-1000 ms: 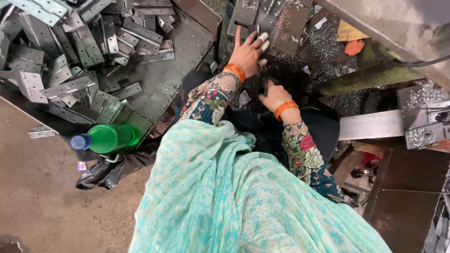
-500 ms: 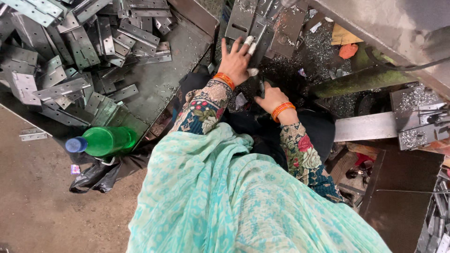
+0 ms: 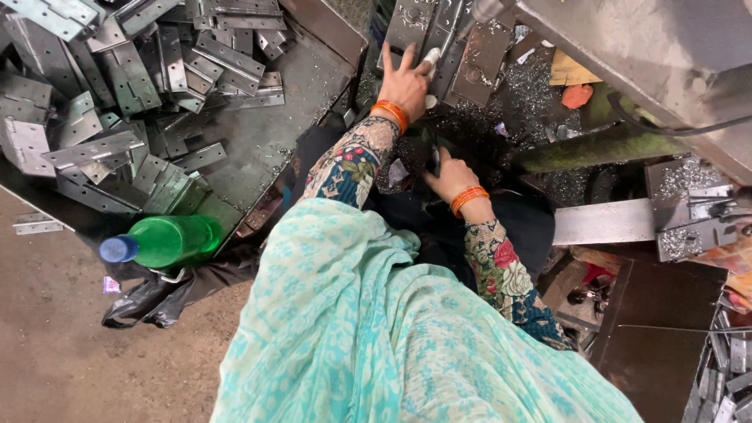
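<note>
The left hand [image 3: 405, 78] lies spread open, fingers splayed flat on a metal plate [image 3: 478, 55] at the far edge of the tray of shavings, gripping nothing. The right hand [image 3: 450, 176], nearer the body, rests loosely curled among the dark shavings [image 3: 470, 125]; whether it holds anything I cannot tell. Off to the left, a heap of metal hinges [image 3: 125, 86] fills a tray [image 3: 313, 78], with a green bottle [image 3: 168, 241] at its near corner.

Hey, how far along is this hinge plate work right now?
Done: cannot tell; metal shavings lie around the machine. In hand: the left hand presses a metal plate under the machine, the right hand rests lower down. Left: a big pile of hinge plates waits on the tray.
</note>
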